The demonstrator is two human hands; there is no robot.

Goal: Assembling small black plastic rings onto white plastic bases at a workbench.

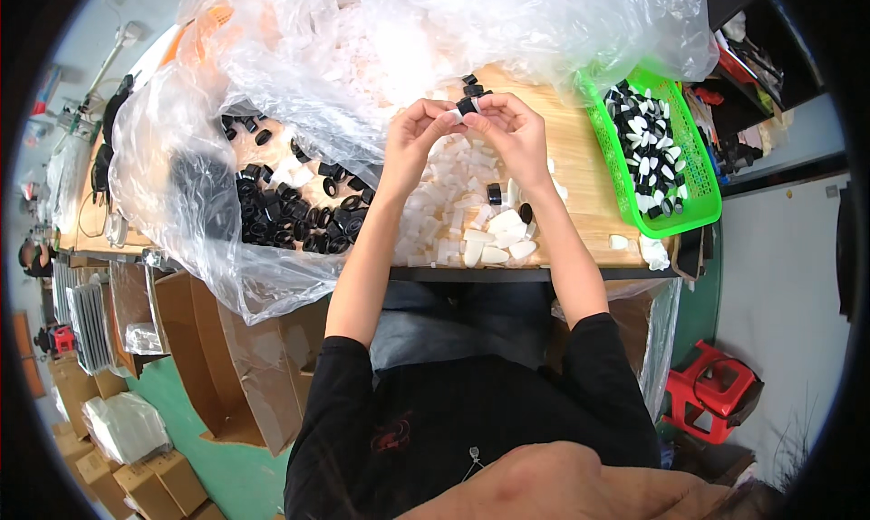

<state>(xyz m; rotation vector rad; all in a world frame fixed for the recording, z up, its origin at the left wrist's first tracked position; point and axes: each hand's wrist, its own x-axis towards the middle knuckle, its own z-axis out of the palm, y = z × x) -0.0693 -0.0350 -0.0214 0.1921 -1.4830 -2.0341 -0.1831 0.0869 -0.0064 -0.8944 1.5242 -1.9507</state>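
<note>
Above the middle of the table, my left hand (419, 139) and my right hand (517, 137) meet with fingers pinched. Between their fingertips is a small black plastic cap (467, 106). A small whitish piece (455, 116) shows at my left thumb, against the cap. Several black caps (473, 89) lie just beyond my fingers. Below my hands spreads a pile of translucent white plastic pieces (453, 180). Nearer the table edge lie white tapered pieces (497, 237) and a black ring (494, 194), close to my right forearm.
At left, a clear plastic bag (149, 157) lies open around many black rings (299, 216). More clear plastic film (544, 21) covers the far side. A green basket (698, 213) of black-and-white pieces stands at right on the wooden table (589, 221). A red stool (711, 388) is lower right.
</note>
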